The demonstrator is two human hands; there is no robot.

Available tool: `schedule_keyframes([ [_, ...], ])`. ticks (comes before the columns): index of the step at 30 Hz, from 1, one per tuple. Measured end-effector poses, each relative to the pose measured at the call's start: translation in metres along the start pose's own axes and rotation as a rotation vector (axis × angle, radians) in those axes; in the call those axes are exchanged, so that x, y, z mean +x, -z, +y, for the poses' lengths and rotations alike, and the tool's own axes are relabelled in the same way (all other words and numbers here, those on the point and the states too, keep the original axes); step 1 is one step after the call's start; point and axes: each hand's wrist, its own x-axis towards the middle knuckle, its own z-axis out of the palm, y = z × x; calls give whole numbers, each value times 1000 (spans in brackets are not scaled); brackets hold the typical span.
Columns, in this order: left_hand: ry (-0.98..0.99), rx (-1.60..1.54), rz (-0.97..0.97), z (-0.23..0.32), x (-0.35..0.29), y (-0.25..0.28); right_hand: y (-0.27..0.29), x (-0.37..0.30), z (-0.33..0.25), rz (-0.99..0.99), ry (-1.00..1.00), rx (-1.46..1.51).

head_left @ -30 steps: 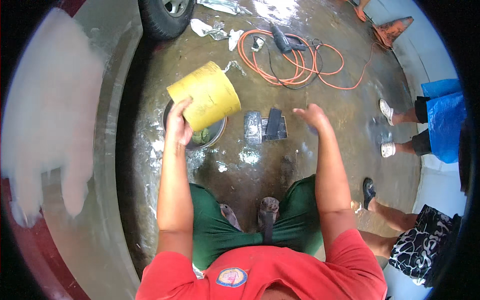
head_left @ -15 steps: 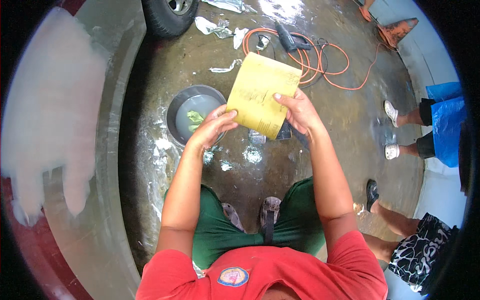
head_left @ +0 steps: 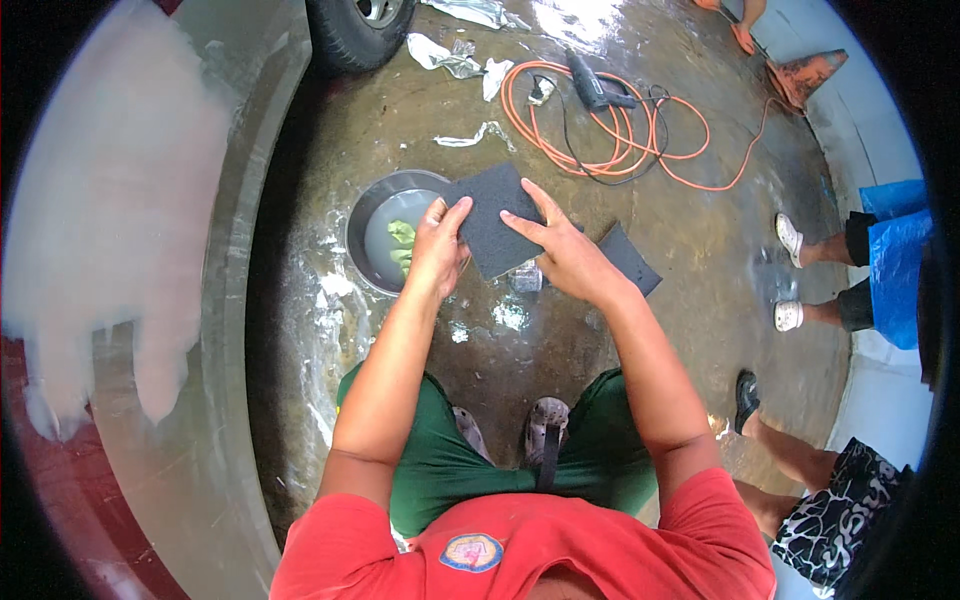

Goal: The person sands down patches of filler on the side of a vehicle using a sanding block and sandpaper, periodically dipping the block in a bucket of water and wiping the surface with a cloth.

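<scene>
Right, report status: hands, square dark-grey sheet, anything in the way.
Left hand and right hand holding the sheet. Dark face toward camera. Round grey basin partly behind left hand in view; nothing seen blocking either hand.

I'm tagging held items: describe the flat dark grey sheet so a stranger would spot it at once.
From the black tyre at the top, go down to the round grey basin of cloudy water. Just right of it is a flat, straight-edged dark grey sheet. It is held between the left hand and the right hand, whereas a second dark patch shows past the right hand.
</scene>
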Motion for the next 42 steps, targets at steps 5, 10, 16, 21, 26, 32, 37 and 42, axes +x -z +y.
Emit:
schedule_keyframes([
  [5,-68,4,-11,3,-2,0,-1,6,6,94,-283,680],
  [10,-105,100,-151,-1,-4,-1,-5,14,17,76,-482,989],
  [16,-122,153,-117,4,-6,1,-7,16,16,107,-496,1008],
  [21,-82,146,-64,8,-11,-4,-6,16,10,109,-467,1099],
  [26,-77,145,-63,9,-14,-8,-6,16,9,117,-444,1033],
  [32,-103,153,-70,6,-10,-3,-8,17,15,116,-459,1048],
  [37,-144,180,-100,-5,-4,3,-8,18,15,288,-652,973],
  [42,-217,202,-122,-14,1,3,-7,20,13,333,-526,906],
])
